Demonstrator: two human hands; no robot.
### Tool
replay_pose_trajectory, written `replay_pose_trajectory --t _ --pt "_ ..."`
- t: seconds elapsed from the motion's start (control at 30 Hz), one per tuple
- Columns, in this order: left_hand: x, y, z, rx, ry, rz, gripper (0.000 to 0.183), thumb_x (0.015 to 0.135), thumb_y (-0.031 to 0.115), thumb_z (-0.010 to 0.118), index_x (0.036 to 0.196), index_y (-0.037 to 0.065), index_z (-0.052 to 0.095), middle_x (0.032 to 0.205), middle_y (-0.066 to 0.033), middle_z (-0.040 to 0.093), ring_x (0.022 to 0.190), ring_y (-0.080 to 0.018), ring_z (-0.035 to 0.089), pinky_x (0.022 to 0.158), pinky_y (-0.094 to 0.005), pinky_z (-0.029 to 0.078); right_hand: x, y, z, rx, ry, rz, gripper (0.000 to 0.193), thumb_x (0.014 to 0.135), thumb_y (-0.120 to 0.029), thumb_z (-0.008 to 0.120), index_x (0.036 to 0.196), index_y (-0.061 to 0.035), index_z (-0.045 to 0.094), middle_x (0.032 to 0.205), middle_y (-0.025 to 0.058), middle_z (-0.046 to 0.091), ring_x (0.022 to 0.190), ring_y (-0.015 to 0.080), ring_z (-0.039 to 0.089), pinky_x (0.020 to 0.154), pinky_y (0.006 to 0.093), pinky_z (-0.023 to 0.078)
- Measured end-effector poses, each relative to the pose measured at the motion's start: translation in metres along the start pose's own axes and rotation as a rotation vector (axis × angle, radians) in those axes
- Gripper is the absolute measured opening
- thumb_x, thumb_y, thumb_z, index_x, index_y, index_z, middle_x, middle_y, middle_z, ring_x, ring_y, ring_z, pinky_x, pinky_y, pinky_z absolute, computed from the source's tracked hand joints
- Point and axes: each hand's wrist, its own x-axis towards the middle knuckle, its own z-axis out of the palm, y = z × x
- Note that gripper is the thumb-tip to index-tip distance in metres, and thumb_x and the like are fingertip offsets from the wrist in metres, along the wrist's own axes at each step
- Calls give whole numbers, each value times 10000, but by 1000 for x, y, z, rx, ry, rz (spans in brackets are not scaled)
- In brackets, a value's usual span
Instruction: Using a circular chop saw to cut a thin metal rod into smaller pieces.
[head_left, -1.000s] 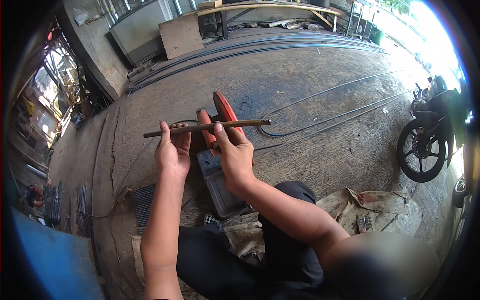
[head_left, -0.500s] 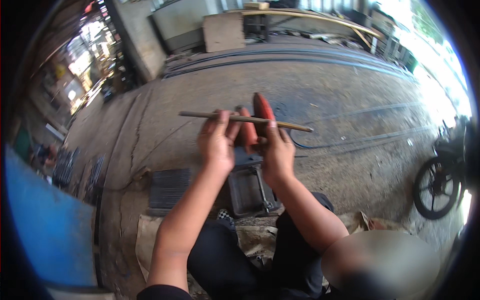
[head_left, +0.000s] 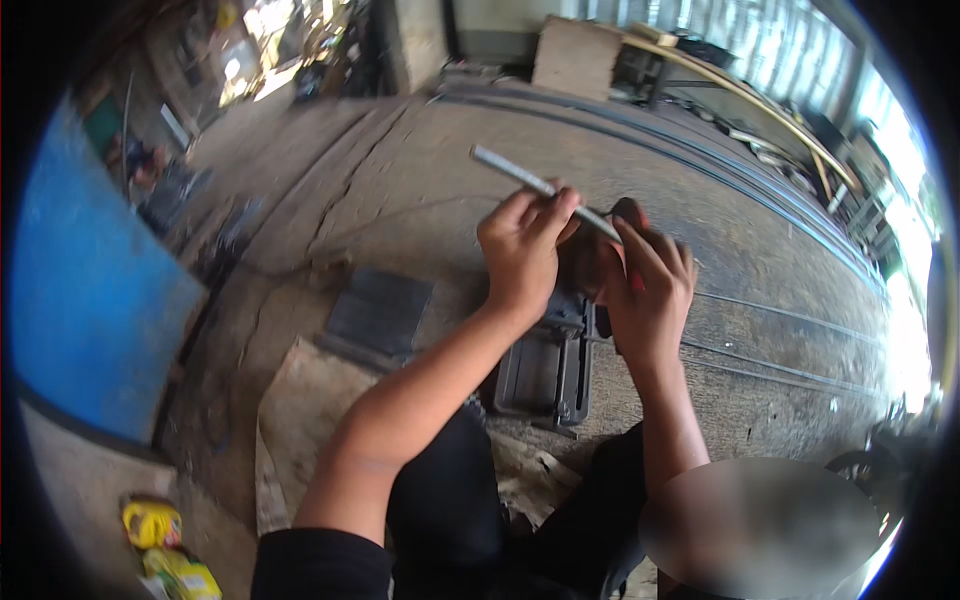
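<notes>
A thin metal rod (head_left: pixel 510 168) slants down to the right, held up in front of me between both hands. My left hand (head_left: pixel 522 250) pinches it near its middle between thumb and fingers. Around its lower right end my right hand (head_left: pixel 652 290) is closed, hiding that end. Below and behind the hands stands a floor machine with a dark metal base (head_left: pixel 540 375), like a cut-off saw. Its red upper part (head_left: pixel 638 278) shows only in pieces behind my right hand.
Dark flat metal pieces (head_left: pixel 380 308) lie left of the machine, beside a dirty cloth (head_left: pixel 315 405). A blue panel (head_left: pixel 95 300) stands at the left, with yellow packages (head_left: pixel 155 522) below it. Long bars (head_left: pixel 690 150) lie across the far floor. A motorcycle wheel (head_left: pixel 860 468) is at the right.
My view has swung, shifting the surroundings. The rod has gone from nearly level to steeply slanted, its left end raised, and my right hand now covers its right end.
</notes>
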Motion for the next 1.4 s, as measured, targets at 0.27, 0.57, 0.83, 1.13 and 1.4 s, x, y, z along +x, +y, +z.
replay_pose_trajectory --t 0.27,0.57,0.83,1.13,1.4 --pt "9 70 -163 169 136 284 161 873 134 693 894 -20 656 825 -51 663 707 -86 613 675 -247 549 1 -111 121 549 -282 -218 125 805 -181 665 908 -110 679 811 46 672 788 271 631 729 396 428" --pt "-50 -72 -410 325 788 -321 171 884 111 673 954 -41 640 863 -76 644 748 -143 610 675 -287 536 -137 -165 262 560 -1093 -280 217 817 -243 672 980 -101 694 896 120 692 841 313 660 791 417 497" --pt "-55 -154 -547 467 1346 -507 308 823 53 722 1005 -143 569 924 -170 622 756 -235 620 718 -362 612 -262 -108 336 391 -1493 35 255 824 -226 658 1047 -107 692 991 138 685 910 332 646 845 424 495" --pt "-30 -171 -588 727 1294 -519 291 793 86 764 916 -117 596 871 -148 632 634 -211 605 527 -292 550 -362 -69 419 172 -1440 -227 353 864 -165 583 1214 -137 551 1190 83 580 1126 314 542 935 470 417" --pt "-35 -178 -621 1001 1173 -556 248 785 72 764 862 -105 610 852 -154 658 655 -187 630 501 -284 529 -365 -56 418 322 -1237 -66 267 855 -73 518 1120 -61 548 1129 176 558 1032 382 567 855 468 491"
